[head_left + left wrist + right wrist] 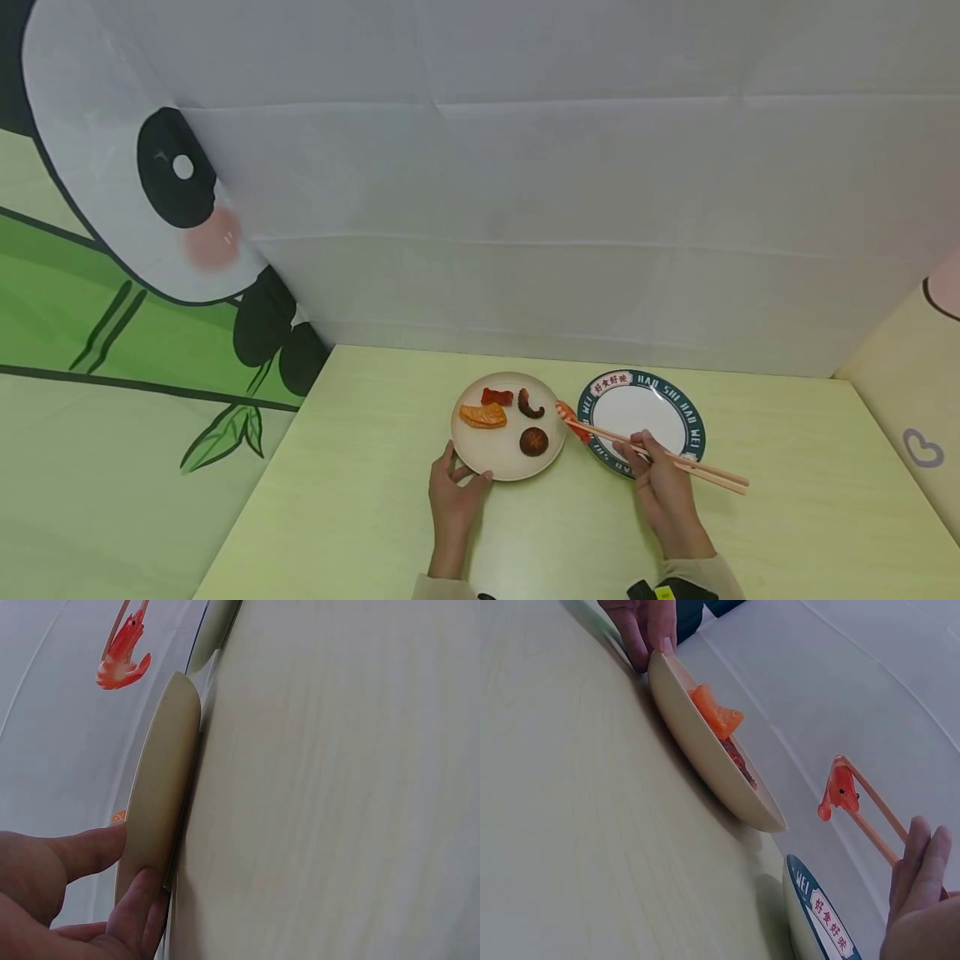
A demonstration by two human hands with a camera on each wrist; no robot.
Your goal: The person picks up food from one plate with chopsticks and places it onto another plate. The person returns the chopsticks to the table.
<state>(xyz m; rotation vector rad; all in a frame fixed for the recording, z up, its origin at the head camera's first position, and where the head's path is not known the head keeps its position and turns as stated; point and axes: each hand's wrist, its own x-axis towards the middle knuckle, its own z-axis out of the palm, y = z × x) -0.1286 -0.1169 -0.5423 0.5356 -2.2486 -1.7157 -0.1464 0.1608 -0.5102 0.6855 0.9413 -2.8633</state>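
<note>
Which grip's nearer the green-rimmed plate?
Right: right grip is above the near edge of the green-rimmed plate; left grip is farther, holding the beige plate.

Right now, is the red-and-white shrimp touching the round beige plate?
Apart. The left wrist view shows it: the red-and-white shrimp is raised clear of the round beige plate, pale backdrop visible between them.

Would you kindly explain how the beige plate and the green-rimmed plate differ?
The beige plate is plain, while the green-rimmed plate carries lettering. The beige plate holds four food pieces; the green-rimmed plate's visible middle is bare. The left hand grips the beige plate; neither hand grips the green-rimmed plate. Both are round.
</note>
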